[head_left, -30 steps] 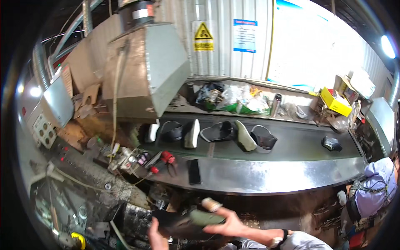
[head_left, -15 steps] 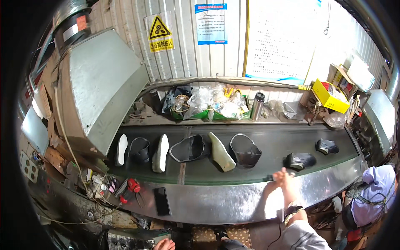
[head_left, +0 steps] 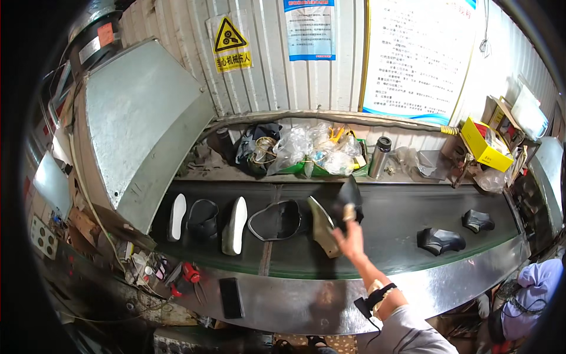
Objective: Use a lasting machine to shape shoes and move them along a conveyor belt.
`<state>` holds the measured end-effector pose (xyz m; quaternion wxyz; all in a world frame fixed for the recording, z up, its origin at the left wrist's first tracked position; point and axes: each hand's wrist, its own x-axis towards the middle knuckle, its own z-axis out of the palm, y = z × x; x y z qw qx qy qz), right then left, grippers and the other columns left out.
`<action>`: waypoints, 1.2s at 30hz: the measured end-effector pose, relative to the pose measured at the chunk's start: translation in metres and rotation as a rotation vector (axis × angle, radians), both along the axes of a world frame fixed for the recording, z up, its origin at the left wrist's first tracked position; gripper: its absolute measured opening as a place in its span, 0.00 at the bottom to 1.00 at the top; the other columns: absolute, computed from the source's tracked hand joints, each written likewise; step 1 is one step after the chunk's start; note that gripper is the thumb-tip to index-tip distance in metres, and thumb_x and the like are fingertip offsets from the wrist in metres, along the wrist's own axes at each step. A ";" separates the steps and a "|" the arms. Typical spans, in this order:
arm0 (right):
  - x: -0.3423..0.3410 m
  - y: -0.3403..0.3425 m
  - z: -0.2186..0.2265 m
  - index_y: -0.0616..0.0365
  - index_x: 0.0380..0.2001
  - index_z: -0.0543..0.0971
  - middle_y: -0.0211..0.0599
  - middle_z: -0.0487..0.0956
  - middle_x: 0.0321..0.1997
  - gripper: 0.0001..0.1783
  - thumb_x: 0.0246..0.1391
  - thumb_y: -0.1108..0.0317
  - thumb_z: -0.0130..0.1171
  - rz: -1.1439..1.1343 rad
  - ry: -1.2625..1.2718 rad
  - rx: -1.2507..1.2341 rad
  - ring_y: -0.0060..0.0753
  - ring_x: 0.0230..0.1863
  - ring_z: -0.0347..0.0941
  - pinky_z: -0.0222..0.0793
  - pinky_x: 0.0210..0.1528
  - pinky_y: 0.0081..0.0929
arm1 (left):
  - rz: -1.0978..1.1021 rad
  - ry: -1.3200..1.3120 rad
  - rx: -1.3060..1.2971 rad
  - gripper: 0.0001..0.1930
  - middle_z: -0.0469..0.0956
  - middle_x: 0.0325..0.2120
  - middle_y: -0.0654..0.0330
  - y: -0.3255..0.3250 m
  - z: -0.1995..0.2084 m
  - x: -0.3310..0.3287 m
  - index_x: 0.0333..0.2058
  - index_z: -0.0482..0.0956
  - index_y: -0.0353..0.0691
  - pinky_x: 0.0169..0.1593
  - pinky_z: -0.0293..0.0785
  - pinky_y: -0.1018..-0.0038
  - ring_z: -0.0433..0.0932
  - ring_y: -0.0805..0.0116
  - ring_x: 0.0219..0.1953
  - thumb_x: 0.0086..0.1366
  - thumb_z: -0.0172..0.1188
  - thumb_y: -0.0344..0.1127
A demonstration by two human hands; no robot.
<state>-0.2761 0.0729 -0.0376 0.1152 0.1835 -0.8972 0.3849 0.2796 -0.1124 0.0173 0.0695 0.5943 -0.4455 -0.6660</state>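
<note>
My right hand (head_left: 352, 239) reaches over the dark belt and grips a black shoe upper (head_left: 350, 194), its fingers closed at the near edge. The upper is tilted up and partly smeared by motion. Just left of the hand lies a beige wedge sole (head_left: 323, 231), with my thumb close to its edge; I cannot tell whether they touch. Farther left, a white sole (head_left: 235, 226) and another white sole (head_left: 177, 218) alternate with a large open black upper (head_left: 289, 219) and a smaller black upper (head_left: 203, 219). My left hand is out of view.
Two black shoe pieces, one nearer (head_left: 441, 241) and one farther (head_left: 478, 220), sit at the belt's right. A phone (head_left: 232, 298) and red-handled pliers (head_left: 191, 275) lie on the metal ledge. Behind the belt stand a steel flask (head_left: 381, 158) and a yellow box (head_left: 487, 145).
My right hand has moved left and away from the right-hand shoe piece, and now holds the black upper, which has risen and tilted. My left hand has left the lower edge.
</note>
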 end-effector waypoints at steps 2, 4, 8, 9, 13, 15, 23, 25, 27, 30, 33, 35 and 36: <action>0.031 -0.010 -0.013 0.51 0.59 0.70 0.56 0.66 0.63 0.41 0.42 0.51 0.75 0.203 -0.038 0.444 0.61 0.61 0.63 0.70 0.56 0.52 | -0.008 0.007 -0.002 0.22 0.80 0.49 0.49 -0.001 -0.004 -0.011 0.58 0.73 0.33 0.56 0.77 0.61 0.81 0.56 0.51 0.71 0.60 0.39; 0.041 -0.014 -0.016 0.50 0.58 0.71 0.56 0.64 0.64 0.41 0.39 0.56 0.75 0.150 -0.005 0.503 0.60 0.60 0.62 0.71 0.56 0.50 | -0.141 0.099 -0.032 0.21 0.80 0.49 0.50 -0.001 -0.007 -0.024 0.58 0.74 0.32 0.56 0.78 0.62 0.81 0.57 0.51 0.71 0.59 0.39; 0.068 0.002 0.007 0.51 0.58 0.70 0.57 0.64 0.63 0.42 0.36 0.61 0.74 0.151 -0.039 0.489 0.60 0.60 0.63 0.72 0.56 0.49 | -0.219 0.189 0.014 0.18 0.81 0.46 0.52 -0.002 -0.008 -0.061 0.54 0.75 0.31 0.53 0.79 0.66 0.82 0.60 0.48 0.70 0.60 0.35; 0.080 0.009 0.017 0.52 0.59 0.69 0.57 0.64 0.63 0.43 0.35 0.61 0.73 0.150 -0.078 0.465 0.60 0.59 0.63 0.72 0.56 0.49 | -0.245 0.222 0.039 0.19 0.81 0.46 0.51 0.000 -0.009 -0.077 0.54 0.76 0.32 0.52 0.79 0.65 0.82 0.59 0.47 0.67 0.62 0.35; 0.165 0.036 0.049 0.55 0.63 0.64 0.59 0.61 0.67 0.52 0.32 0.56 0.76 0.156 -0.260 0.484 0.63 0.64 0.62 0.71 0.58 0.51 | -0.444 0.309 0.179 0.29 0.79 0.49 0.49 0.027 -0.023 -0.157 0.62 0.66 0.33 0.59 0.73 0.59 0.78 0.59 0.53 0.66 0.64 0.35; 0.211 0.043 0.058 0.56 0.62 0.65 0.59 0.63 0.66 0.52 0.32 0.53 0.77 0.152 -0.289 0.400 0.61 0.64 0.62 0.70 0.58 0.51 | -0.331 0.405 0.326 0.28 0.80 0.48 0.50 0.053 -0.036 -0.202 0.61 0.68 0.33 0.57 0.75 0.59 0.80 0.58 0.50 0.64 0.66 0.34; 0.326 0.100 0.081 0.65 0.64 0.62 0.49 0.79 0.48 0.38 0.57 0.62 0.68 -0.063 -0.594 -0.302 0.41 0.46 0.79 0.77 0.44 0.36 | -0.315 0.480 0.612 0.31 0.77 0.42 0.51 0.062 -0.050 -0.204 0.58 0.68 0.39 0.44 0.82 0.54 0.81 0.55 0.42 0.55 0.66 0.27; 0.329 0.136 0.083 0.60 0.67 0.59 0.43 0.79 0.51 0.33 0.62 0.72 0.60 -0.194 -0.650 -0.718 0.36 0.48 0.79 0.80 0.45 0.35 | -0.359 0.424 0.494 0.51 0.72 0.48 0.52 0.051 -0.046 -0.188 0.69 0.52 0.51 0.47 0.80 0.55 0.77 0.56 0.46 0.47 0.69 0.23; 0.328 0.164 0.074 0.47 0.70 0.56 0.39 0.75 0.58 0.34 0.65 0.75 0.54 -0.198 -0.766 -1.177 0.42 0.52 0.78 0.79 0.53 0.54 | -0.400 0.262 0.217 0.58 0.71 0.51 0.49 0.050 -0.045 -0.182 0.72 0.45 0.50 0.48 0.79 0.57 0.76 0.55 0.48 0.44 0.70 0.24; 0.323 0.184 0.051 0.39 0.65 0.63 0.34 0.74 0.62 0.29 0.64 0.68 0.59 -0.375 -0.990 -1.492 0.50 0.62 0.72 0.65 0.63 0.71 | -0.404 0.185 -0.010 0.62 0.66 0.58 0.45 0.065 -0.050 -0.194 0.73 0.42 0.48 0.56 0.75 0.60 0.72 0.51 0.56 0.41 0.72 0.27; 0.320 0.185 0.042 0.39 0.64 0.65 0.33 0.73 0.63 0.29 0.62 0.66 0.61 -0.364 -1.005 -1.521 0.50 0.63 0.71 0.67 0.62 0.69 | -0.289 -0.085 -0.156 0.64 0.53 0.67 0.41 0.089 -0.053 -0.208 0.73 0.44 0.51 0.69 0.59 0.56 0.56 0.46 0.68 0.40 0.79 0.36; 0.320 0.181 0.051 0.41 0.65 0.65 0.33 0.73 0.62 0.30 0.62 0.63 0.62 -0.299 -0.963 -1.458 0.47 0.61 0.73 0.71 0.58 0.60 | -0.285 -0.117 -0.217 0.64 0.51 0.67 0.41 0.090 -0.047 -0.215 0.72 0.45 0.47 0.70 0.57 0.58 0.55 0.47 0.69 0.40 0.80 0.36; 0.321 0.179 0.060 0.42 0.65 0.65 0.34 0.73 0.62 0.31 0.62 0.63 0.63 -0.260 -0.916 -1.471 0.46 0.60 0.73 0.76 0.55 0.50 | -0.289 -0.142 -0.189 0.64 0.53 0.67 0.43 0.087 -0.043 -0.216 0.72 0.44 0.42 0.69 0.57 0.59 0.56 0.49 0.69 0.41 0.80 0.34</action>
